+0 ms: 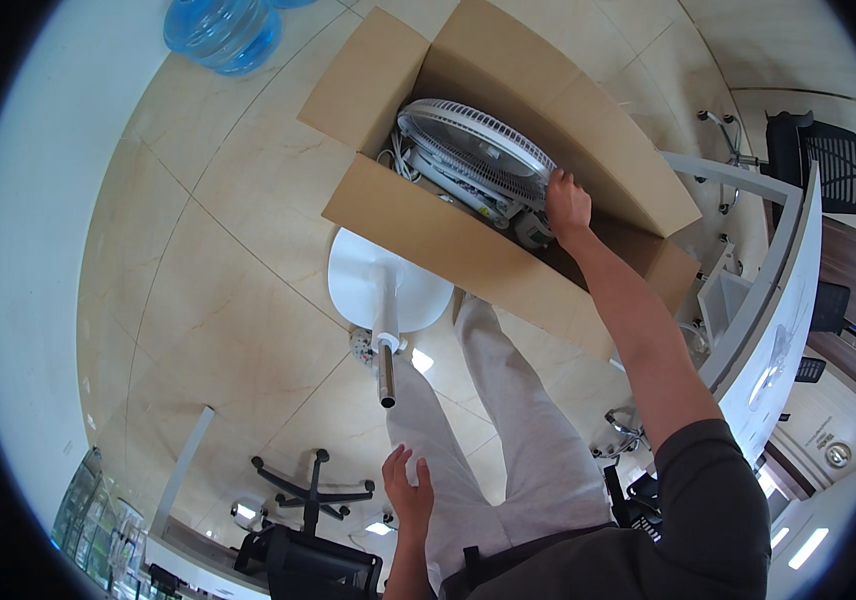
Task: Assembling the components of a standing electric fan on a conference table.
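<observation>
My right hand (568,205) reaches into an open cardboard box (418,220), its fingers closed on the near right rim of a round white fan grille (483,145). The grille leans at a slant inside the box. Under it lie white fan parts (458,185) and a bundled white cable (400,158), partly hidden by the box wall. My left hand (408,490) hangs in front of my legs, fingers apart and holding nothing. Between the box and that hand stands a white round fan base (343,275) with an upright pole (386,375), its metal top end bare.
Blue water jugs (223,35) stand on the tiled floor at the far left. A white desk (778,290) runs along the right, with office chairs (828,165) beyond it. Another wheeled chair (313,495) is at the lower left, near a white table edge (183,465).
</observation>
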A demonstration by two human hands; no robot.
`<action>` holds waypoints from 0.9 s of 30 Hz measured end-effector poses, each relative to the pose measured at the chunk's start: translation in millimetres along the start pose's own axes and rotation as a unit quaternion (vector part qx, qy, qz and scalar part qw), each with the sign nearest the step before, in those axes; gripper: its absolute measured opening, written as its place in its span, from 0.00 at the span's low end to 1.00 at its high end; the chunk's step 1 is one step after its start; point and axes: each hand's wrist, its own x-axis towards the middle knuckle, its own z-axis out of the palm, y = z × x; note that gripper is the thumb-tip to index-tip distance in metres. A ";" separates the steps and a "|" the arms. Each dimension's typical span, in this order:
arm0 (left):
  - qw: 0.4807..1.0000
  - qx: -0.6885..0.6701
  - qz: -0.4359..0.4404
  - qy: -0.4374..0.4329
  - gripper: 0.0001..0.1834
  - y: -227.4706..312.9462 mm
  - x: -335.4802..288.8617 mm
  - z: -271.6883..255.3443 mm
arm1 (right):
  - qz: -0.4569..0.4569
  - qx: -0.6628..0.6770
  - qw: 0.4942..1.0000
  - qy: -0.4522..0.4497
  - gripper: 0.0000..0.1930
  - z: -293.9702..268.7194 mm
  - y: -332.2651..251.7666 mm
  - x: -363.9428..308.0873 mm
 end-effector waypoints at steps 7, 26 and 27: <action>0.999 -0.015 -0.029 0.011 0.13 -17.2 -2.0 -11.7 | 0.006 0.004 1.000 0.007 0.16 1.4 -4.6 -8.3; 1.000 -0.014 0.026 0.001 0.13 7.4 7.5 -13.7 | -0.185 0.059 0.965 0.179 0.23 -133.8 31.2 -88.3; 0.999 -0.021 0.030 0.003 0.13 11.6 10.0 -14.8 | -0.214 0.066 0.952 0.209 0.23 -148.5 36.6 -93.7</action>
